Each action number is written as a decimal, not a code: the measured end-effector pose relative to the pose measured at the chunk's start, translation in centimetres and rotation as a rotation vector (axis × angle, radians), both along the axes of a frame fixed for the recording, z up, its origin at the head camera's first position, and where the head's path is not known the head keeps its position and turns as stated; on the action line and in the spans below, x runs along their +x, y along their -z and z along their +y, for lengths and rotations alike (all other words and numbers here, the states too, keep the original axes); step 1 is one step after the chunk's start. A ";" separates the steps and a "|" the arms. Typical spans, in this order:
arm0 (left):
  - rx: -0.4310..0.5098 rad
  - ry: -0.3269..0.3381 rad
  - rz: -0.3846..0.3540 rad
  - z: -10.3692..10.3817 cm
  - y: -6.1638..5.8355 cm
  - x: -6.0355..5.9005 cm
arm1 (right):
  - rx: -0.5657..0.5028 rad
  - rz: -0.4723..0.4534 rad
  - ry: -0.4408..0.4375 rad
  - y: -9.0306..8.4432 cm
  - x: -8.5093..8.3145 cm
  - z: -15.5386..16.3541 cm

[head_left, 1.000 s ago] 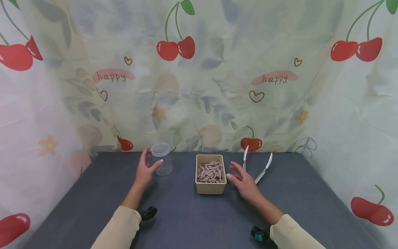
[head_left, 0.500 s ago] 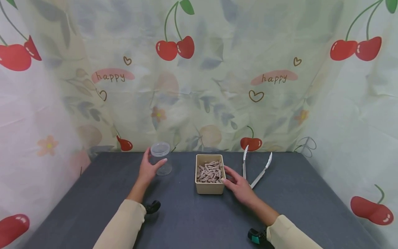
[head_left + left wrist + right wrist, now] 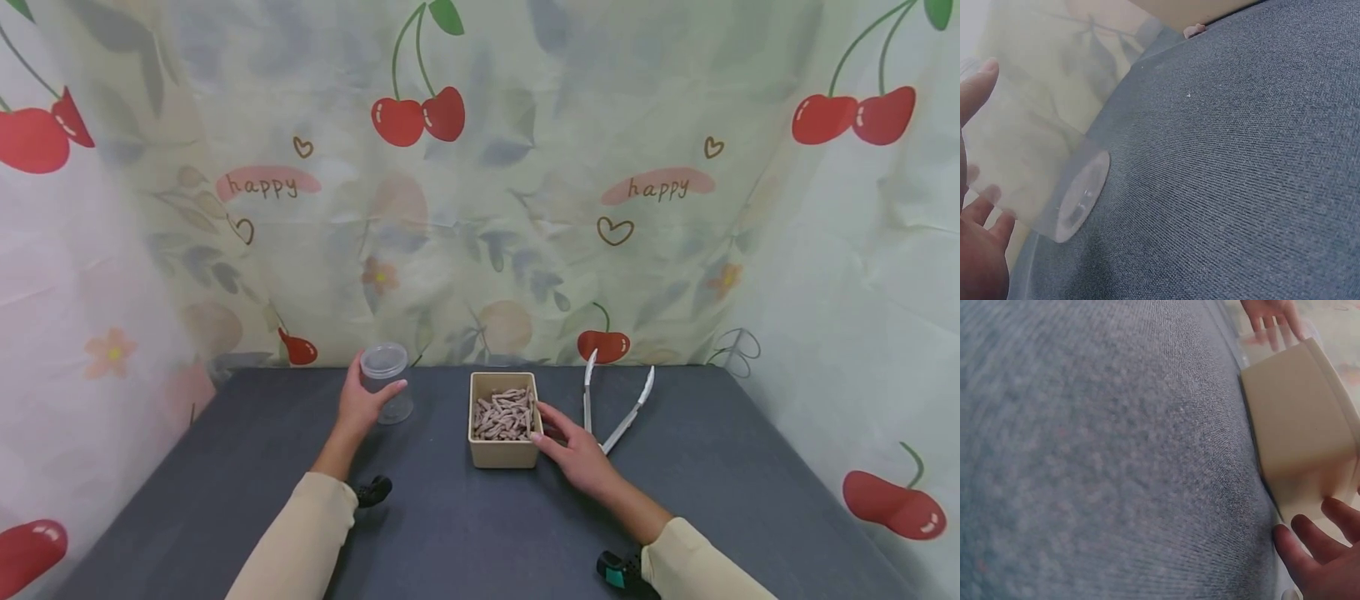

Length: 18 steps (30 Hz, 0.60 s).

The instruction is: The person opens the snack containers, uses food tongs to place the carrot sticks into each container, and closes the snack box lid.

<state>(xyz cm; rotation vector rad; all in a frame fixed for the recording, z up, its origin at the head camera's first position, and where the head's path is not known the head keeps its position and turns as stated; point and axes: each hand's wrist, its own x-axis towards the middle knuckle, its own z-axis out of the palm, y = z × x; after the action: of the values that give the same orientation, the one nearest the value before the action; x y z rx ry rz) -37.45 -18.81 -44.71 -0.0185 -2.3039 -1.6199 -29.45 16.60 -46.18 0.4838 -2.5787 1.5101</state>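
Observation:
A clear plastic jar (image 3: 386, 385) stands upright at the back left of the dark grey table (image 3: 450, 533). My left hand (image 3: 363, 398) holds it, thumb on the near side and fingers behind. In the left wrist view the jar (image 3: 1041, 169) lies against my palm, my thumb (image 3: 975, 87) over its wall. A beige box (image 3: 504, 452) of small brownish sticks (image 3: 506, 412) sits mid-table. My right hand (image 3: 561, 435) rests with straight fingers against the box's right side. Its fingertips (image 3: 1322, 534) touch the box (image 3: 1297, 425) in the right wrist view.
White tongs (image 3: 611, 404) lie spread on the table just right of my right hand. A cherry-print cloth (image 3: 480, 208) hangs behind and to both sides. Black wrist devices (image 3: 372, 490) sit at my cuffs.
My right hand slid left from near the tongs until its fingers met the box's side. My left hand moved in and wrapped around the jar.

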 end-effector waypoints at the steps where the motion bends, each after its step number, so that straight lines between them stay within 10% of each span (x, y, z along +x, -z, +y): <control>1: 0.007 -0.003 0.007 0.0 0.0 -0.1 | 0.002 0.001 0.000 0.0 0.0 0.0; 18: 0.020 -0.028 -0.008 0.2 -0.3 0.2 | -0.001 -0.009 0.015 0.4 -0.1 0.1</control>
<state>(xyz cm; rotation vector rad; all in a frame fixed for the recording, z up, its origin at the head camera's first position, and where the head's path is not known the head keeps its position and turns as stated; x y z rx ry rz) -37.24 -18.62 -44.42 0.0247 -2.2834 -1.6314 -29.53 16.66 -46.60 0.4572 -2.5821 1.5125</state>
